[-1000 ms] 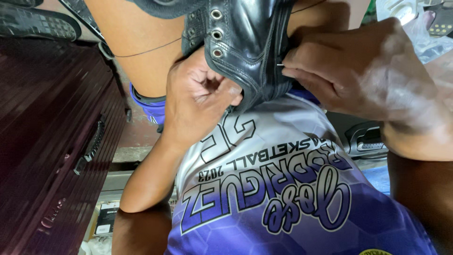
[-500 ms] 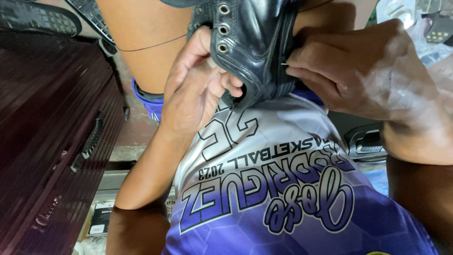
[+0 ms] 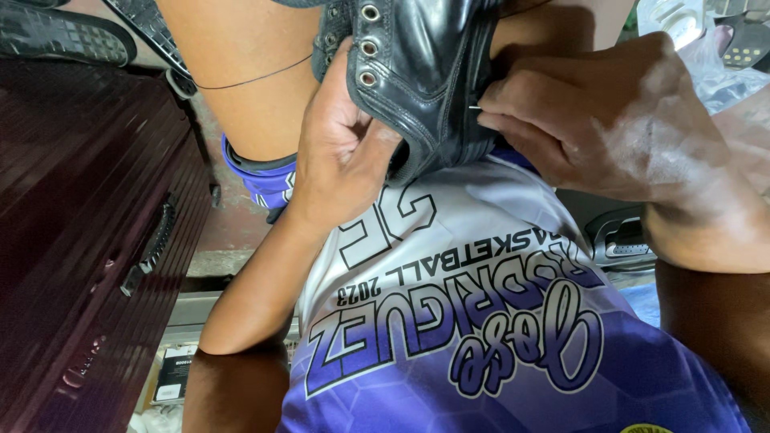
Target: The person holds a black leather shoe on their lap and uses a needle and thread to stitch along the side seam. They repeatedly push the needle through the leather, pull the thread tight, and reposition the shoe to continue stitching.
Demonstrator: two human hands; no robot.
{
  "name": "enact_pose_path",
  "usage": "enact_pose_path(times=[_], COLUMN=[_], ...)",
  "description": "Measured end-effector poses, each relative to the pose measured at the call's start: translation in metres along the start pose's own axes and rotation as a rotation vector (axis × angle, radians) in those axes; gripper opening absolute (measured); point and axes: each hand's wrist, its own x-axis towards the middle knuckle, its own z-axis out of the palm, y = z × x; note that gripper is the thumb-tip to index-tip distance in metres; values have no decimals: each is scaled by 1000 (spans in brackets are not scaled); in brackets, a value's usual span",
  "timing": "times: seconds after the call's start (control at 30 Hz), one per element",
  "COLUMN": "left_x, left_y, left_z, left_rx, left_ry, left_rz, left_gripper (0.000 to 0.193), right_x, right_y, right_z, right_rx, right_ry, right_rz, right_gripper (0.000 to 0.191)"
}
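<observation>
**Needle at the shoe's edge**

The left hand point(image 3: 341, 152) clamps the black leather shoe point(image 3: 421, 72) against the lap, thumb hooked under its eyelet flap. The right hand point(image 3: 601, 128) pinches a thin needle point(image 3: 475, 107) at the shoe's stitched edge, above the purple-and-white jersey point(image 3: 481, 337).

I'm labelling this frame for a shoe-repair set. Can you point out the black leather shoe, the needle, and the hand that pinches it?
black leather shoe point(image 3: 417, 72), head view, on the leather beside the eyelets.
needle point(image 3: 475, 107), head view, on the bare metal tip.
right hand point(image 3: 609, 128), head view, on the back of the hand.
</observation>
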Motion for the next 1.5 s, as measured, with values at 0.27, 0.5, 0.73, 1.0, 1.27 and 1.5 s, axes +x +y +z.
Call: enact_pose_path(times=[0.27,0.5,0.73,1.0,1.27,1.5], left_x=[-2,0,3,-3,-2,5], left_y=[-3,2,7,1,5,10], left_z=[-2,-6,-9,2,8,12], left_rx=[188,331,452,390,312,303], left_ry=[6,-29,-105,16,76,129], left_rz=[56,50,126,-21,-42,100], left_gripper=[13,7,6,33,21,38], right_x=[-5,-11,-13,-11,-16,-10], right_y=[-3,-15,-22,-34,-27,-14], right_z=[4,4,16,13,12,10], right_rx=[-41,-279,68,47,81,133], right_ry=[-52,-34,34,25,16,-6], right_rz=[65,28,160,214,202,153], right_gripper=[14,19,15,13,12,13])
